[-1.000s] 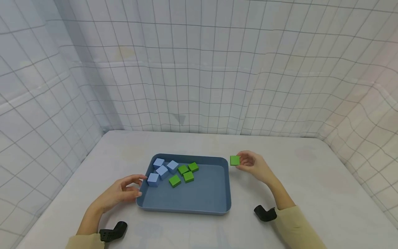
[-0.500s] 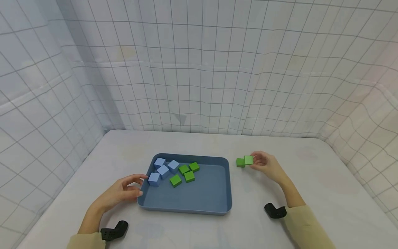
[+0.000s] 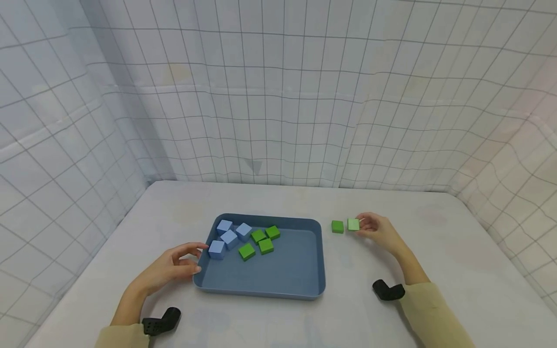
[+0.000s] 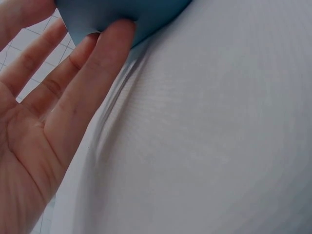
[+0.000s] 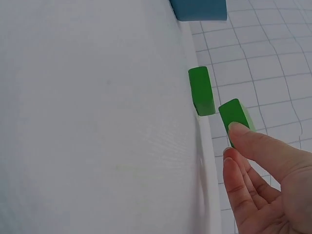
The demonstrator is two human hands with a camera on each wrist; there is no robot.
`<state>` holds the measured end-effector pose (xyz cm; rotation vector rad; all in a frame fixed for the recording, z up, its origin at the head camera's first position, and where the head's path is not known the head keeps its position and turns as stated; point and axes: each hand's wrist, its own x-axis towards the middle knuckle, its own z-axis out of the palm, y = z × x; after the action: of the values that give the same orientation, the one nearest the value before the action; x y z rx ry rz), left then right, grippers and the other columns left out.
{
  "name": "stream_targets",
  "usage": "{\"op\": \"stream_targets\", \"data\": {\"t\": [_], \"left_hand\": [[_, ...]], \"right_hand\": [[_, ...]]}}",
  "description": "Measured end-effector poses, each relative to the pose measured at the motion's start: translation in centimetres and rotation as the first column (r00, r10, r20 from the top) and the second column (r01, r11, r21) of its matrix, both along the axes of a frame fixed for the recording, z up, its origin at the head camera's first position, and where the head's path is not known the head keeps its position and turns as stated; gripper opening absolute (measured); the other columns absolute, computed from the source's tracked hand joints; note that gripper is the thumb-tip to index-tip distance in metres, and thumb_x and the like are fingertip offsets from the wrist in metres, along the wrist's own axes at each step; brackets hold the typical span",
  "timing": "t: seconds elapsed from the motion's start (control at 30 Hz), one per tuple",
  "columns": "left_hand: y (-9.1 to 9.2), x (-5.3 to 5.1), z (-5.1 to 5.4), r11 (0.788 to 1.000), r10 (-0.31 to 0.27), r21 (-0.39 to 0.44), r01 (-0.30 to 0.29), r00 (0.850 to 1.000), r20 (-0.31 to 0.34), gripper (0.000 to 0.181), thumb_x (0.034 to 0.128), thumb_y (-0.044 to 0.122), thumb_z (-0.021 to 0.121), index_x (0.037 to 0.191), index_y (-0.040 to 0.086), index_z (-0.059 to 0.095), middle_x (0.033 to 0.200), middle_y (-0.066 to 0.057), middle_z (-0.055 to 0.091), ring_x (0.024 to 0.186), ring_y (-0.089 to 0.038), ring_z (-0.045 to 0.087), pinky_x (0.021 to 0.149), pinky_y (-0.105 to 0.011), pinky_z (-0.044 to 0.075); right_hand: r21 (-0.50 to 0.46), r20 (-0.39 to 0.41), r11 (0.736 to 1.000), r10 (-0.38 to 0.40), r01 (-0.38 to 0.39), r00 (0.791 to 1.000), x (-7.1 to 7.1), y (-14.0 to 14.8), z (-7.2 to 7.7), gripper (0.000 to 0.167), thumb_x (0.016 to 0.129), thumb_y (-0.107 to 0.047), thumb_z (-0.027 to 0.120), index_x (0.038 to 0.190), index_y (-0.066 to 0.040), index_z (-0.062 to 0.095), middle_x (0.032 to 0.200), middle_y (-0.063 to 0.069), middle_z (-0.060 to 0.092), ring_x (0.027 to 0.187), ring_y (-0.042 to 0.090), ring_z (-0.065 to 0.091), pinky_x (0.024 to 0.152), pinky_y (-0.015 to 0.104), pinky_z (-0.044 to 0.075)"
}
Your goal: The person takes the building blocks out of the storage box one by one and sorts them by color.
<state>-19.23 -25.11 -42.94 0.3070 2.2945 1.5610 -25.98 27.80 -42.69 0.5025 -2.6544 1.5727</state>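
My right hand [image 3: 379,233] pinches a green block [image 3: 353,224] between thumb and fingertips. In the right wrist view the thumb presses on the block's near face. Just left of it a second green block [image 3: 337,226] sits on the table, with a narrow gap between the two. My left hand [image 3: 167,270] touches the left side of the blue-grey tray [image 3: 287,292], thumb and fingers spread apart. The left wrist view has its thumb [image 4: 117,44] against the tray's wall. Inside the tray, several blue cubes [image 3: 229,238] lie at the left, beside several green blocks [image 3: 246,252].
A white table [image 3: 278,324] bears everything. Behind it and on both sides hang white sheets with a dark grid [image 3: 278,96]. Black devices are strapped at the left wrist [image 3: 162,323] and right wrist [image 3: 388,291].
My right hand has moved right, away from the tray, with the green block. The second green block, hidden earlier, now shows fully beside it. My left hand stays at the tray.
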Motion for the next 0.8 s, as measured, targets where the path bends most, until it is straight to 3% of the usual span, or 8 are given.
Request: {"op": "stream_targets", "data": {"t": [0.8], "left_hand": [[-0.1,0.0,0.0,1.0,-0.017,0.026,0.017,1.0,-0.004,0.053,0.085,0.015,0.063,0.133,0.004,0.041,0.119,-0.019,0.041,0.094,-0.019,0.056,0.074,-0.033,0.049]], "right_hand": [[0.127,0.048,0.992,-0.022,0.016,0.999,-0.9,0.3,-1.2,0.036,0.079,-0.001,0.068,0.112,0.007,0.055,0.088,0.013,0.06,0.077,0.016,0.057,0.067,0.02,0.046]]}}
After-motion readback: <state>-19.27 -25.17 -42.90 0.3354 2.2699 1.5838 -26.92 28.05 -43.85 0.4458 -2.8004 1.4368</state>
